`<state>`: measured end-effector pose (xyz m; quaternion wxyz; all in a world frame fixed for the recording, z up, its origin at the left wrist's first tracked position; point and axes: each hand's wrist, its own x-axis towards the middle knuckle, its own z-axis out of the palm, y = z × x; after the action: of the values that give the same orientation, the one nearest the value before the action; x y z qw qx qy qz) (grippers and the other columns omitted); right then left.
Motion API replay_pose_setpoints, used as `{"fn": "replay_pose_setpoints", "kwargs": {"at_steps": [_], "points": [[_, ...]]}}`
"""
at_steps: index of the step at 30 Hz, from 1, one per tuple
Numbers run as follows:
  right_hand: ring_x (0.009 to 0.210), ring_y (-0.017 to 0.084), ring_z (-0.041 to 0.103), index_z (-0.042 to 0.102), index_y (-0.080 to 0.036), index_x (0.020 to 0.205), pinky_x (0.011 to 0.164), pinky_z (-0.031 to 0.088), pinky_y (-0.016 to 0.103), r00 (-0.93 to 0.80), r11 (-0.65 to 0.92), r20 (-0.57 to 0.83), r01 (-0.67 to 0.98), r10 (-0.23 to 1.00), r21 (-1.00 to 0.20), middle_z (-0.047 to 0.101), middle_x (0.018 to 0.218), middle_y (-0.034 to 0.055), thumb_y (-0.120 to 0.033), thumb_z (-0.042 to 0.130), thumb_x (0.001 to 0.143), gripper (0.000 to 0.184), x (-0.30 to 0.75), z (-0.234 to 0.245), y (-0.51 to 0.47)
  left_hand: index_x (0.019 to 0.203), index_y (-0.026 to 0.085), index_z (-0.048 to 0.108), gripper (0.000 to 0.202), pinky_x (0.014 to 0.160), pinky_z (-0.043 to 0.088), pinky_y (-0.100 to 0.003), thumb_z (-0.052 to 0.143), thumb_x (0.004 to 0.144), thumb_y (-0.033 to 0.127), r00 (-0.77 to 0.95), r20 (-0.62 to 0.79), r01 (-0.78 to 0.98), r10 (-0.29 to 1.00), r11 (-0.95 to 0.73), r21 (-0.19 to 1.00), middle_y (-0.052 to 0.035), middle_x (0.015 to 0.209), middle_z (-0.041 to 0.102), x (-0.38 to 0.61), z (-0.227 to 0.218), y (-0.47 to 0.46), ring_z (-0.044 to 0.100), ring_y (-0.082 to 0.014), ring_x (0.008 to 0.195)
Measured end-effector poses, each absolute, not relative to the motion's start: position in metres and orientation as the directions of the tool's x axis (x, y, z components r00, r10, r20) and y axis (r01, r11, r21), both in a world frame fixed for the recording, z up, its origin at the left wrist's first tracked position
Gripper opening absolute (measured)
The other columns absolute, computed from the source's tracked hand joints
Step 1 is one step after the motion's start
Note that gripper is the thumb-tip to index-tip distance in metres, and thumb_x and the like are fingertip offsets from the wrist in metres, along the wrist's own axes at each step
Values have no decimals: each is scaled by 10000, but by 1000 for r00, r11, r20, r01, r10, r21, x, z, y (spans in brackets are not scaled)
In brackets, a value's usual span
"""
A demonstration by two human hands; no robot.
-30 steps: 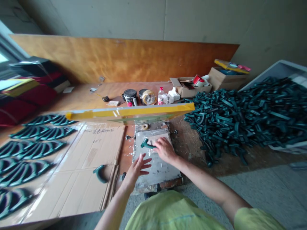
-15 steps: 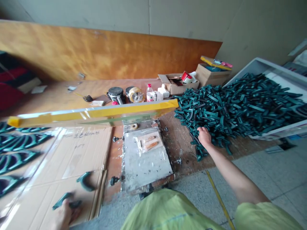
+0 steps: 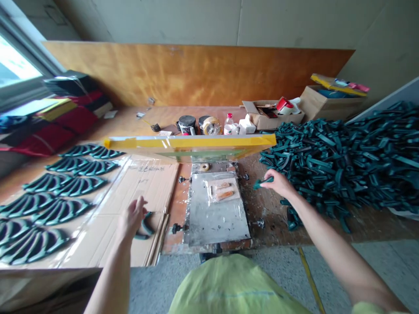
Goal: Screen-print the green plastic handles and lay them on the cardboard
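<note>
My right hand (image 3: 278,183) pinched a dark green curved piece (image 3: 263,182); my left hand (image 3: 132,216), fingers loosely open, hung just above another piece (image 3: 145,227) on the cardboard sheet (image 3: 147,192).

A metal plate (image 3: 216,209) sits mid-bench (image 3: 262,229) with a raised frame (image 3: 190,142) behind it. Cardboard (image 3: 147,192) lies to its left, rows of curved pieces (image 3: 62,196) further left, and a heap of pieces (image 3: 340,161) to its right.
</note>
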<state>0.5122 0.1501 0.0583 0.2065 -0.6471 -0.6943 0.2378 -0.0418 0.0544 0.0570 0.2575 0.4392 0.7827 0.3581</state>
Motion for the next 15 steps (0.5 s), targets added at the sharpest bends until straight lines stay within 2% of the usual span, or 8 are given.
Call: {"fn": "replay_pose_setpoints", "kwargs": {"at_steps": [1, 3, 4, 6, 9, 11, 13, 15], "points": [[769, 177, 616, 671, -212, 1021, 719, 461, 291, -187, 147, 19, 703, 982, -696, 667, 841, -3, -253, 761, 690, 345, 482, 54, 152, 842, 186, 625, 527, 471, 419, -254, 440, 821, 680, -458, -39, 434, 888, 262, 862, 24, 511, 566, -24, 76, 69, 515, -145, 450], [797, 169, 611, 700, -214, 1053, 777, 467, 308, -344, 296, 105, 567, 933, -769, 669, 886, 7, -171, 743, 706, 353, 427, 42, 154, 961, 190, 624, 506, 514, 447, -233, 461, 839, 654, -428, 77, 273, 901, 47, 961, 35, 551, 570, 13, 115, 99, 516, -122, 477], [831, 173, 604, 719, -216, 1044, 809, 462, 321, -406, 366, 146, 543, 902, -756, 672, 913, 19, -142, 732, 721, 332, 404, 35, 154, 975, 197, 615, 479, 517, 454, -228, 463, 851, 635, -422, 128, 192, 897, -49, 980, 33, 567, 577, 28, 134, 111, 524, -119, 488], [889, 190, 580, 749, -217, 1003, 851, 449, 342, -485, 478, 199, 562, 852, -675, 677, 932, 41, -116, 712, 758, 268, 371, 25, 153, 842, 198, 595, 418, 487, 432, -215, 437, 880, 583, -420, 209, 100, 883, -183, 978, 30, 543, 562, 51, 165, 130, 504, -110, 465], [926, 208, 544, 764, -226, 981, 871, 435, 359, -551, 565, 201, 641, 810, -520, 676, 898, 56, -165, 673, 832, 184, 349, 18, 148, 641, 191, 552, 412, 442, 381, -208, 408, 902, 474, -432, 243, 122, 869, -211, 970, 19, 474, 522, 64, 186, 141, 453, -98, 417], [950, 216, 539, 753, -231, 1025, 889, 429, 368, -581, 593, 184, 666, 793, -454, 677, 899, 63, -199, 632, 872, 198, 346, 17, 142, 609, 185, 566, 426, 445, 385, -211, 397, 905, 441, -435, 226, 158, 871, -174, 972, 13, 465, 522, 65, 185, 135, 454, -100, 417], [1001, 223, 545, 734, -232, 1080, 923, 425, 372, -576, 580, 173, 663, 799, -473, 686, 948, 70, -190, 606, 881, 240, 348, 17, 136, 674, 179, 619, 424, 485, 429, -226, 401, 908, 456, -426, 211, 181, 880, -145, 973, 1, 510, 567, 63, 178, 122, 511, -120, 468], [1029, 222, 561, 723, -230, 1098, 934, 440, 364, -505, 494, 160, 645, 848, -582, 693, 996, 58, -175, 582, 881, 265, 356, 19, 133, 792, 171, 674, 456, 537, 477, -261, 415, 903, 529, -405, 173, 171, 898, -112, 979, -26, 600, 637, 59, 168, 101, 584, -158, 555]]}}
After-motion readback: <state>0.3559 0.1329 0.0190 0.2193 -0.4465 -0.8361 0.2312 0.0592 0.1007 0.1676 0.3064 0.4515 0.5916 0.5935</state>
